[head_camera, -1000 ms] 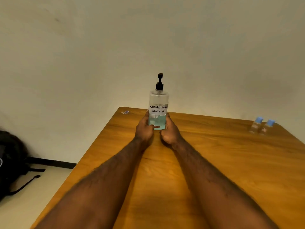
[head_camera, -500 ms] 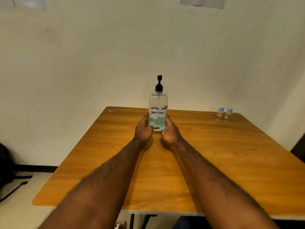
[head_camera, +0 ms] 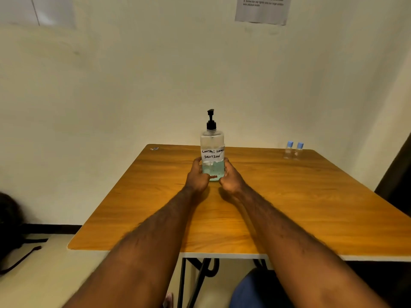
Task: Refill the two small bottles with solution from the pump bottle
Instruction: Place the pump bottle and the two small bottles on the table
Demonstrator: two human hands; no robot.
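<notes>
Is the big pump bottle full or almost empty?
Partly full. In the pump bottle, the blue-green liquid reaches only to below the label; above it the bottle looks clear. Left hand and right hand hold its base.

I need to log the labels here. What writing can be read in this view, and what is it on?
"CONTACT LENS SOLUTION": handwritten on the white paper label of the clear pump bottle with black pump head; the end of "CONTACT" is unclear.
White printed sheet on the wall: lines of print, too blurred to read.

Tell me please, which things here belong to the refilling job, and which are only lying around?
Belong to the job:
pump bottle, held by left hand and right hand
two small bottles, blue caps

Only lying around:
dark bag on floor
paper sheet on wall
small scrap at table corner
</notes>
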